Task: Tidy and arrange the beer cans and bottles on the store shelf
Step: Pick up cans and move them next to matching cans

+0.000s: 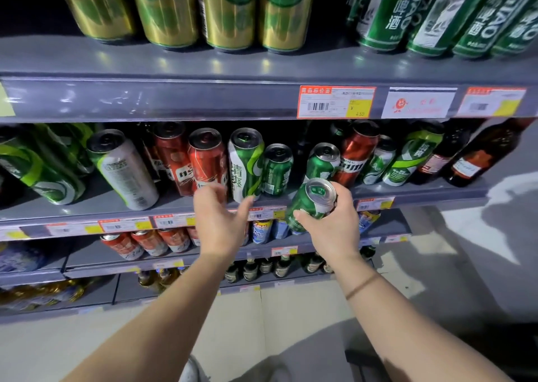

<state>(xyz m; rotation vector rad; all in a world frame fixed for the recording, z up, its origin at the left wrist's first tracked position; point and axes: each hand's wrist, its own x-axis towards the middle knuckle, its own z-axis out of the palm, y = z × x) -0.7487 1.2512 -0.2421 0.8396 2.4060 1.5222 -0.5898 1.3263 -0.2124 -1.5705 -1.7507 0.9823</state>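
Store shelf (262, 204), green can (313, 204) in right hand (334, 224)

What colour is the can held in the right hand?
Green, with a silver top, seen in the head view: the can is gripped by the right hand.

grey metal shelving (203, 61) fills the view in dim light, orange-edged price tags (336, 102) clipped along its front rail. below and right of the shelving lies pale tiled floor (291, 317) (partly shadowed).
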